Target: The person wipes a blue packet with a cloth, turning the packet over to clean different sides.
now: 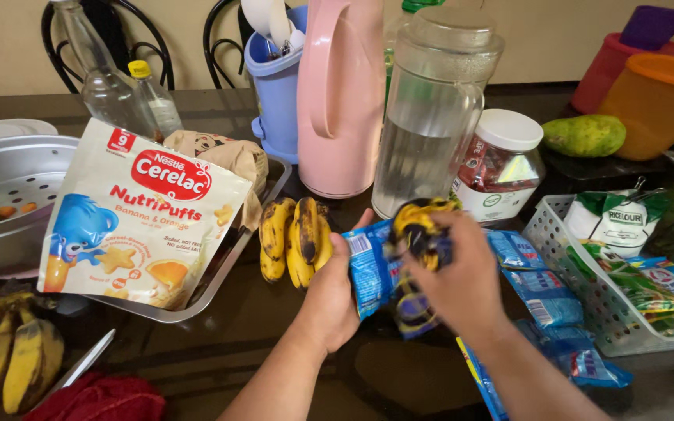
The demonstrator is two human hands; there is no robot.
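Note:
My left hand (329,292) grips a blue snack packet (370,265) at the middle of the dark table. My right hand (462,281) is closed around a dark, blackened banana peel (419,226) that drapes over and below that packet. Just left of my left hand lies a small bunch of spotted yellow bananas (294,238). More blue packets (544,300) lie on the table to the right of my right hand.
Behind stand a clear water pitcher (431,117), a pink jug (341,93), a white-lidded jar (501,164) and a blue utensil holder (278,78). A metal tray (220,273) holds a large white snack pouch (138,218). At right is a white basket (587,288) of packets.

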